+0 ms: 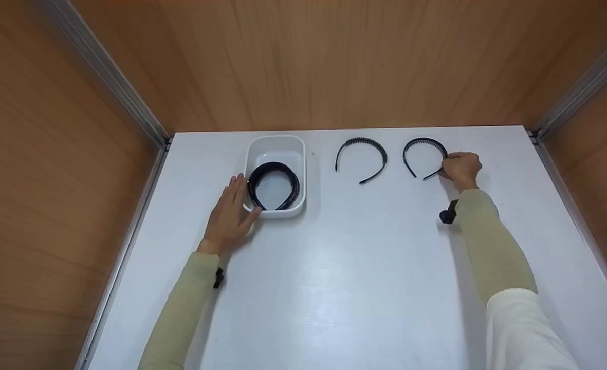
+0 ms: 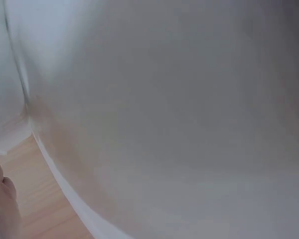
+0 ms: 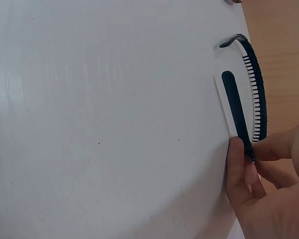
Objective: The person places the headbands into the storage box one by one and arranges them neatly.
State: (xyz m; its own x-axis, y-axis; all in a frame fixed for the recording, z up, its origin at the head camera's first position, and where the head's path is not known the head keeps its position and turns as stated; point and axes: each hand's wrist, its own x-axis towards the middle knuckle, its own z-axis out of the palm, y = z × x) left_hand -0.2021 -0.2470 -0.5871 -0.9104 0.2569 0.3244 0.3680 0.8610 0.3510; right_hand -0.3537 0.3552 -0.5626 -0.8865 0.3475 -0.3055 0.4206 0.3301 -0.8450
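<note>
In the head view, a white plastic tub (image 1: 302, 154) stands at the back left of the table. Inside it lie black headbands (image 1: 295, 191), stacked so that I cannot tell how many. My left hand (image 1: 226, 218) rests against the tub's left side with fingers straight, its thumb by the near corner. Over at the back right, my right hand (image 1: 461, 168) pinches one arm of a black toothed headband (image 1: 425, 141). The right wrist view shows thumb and fingers on this headband (image 3: 260, 99), its comb teeth facing inward. Another black headband (image 1: 380, 149) lies between tub and right hand.
The white table (image 1: 344, 288) is bounded by a wood-grain back panel (image 1: 303, 67) and side panels with metal edge strips (image 1: 128, 97). A blurred pale surface fills most of the left wrist view.
</note>
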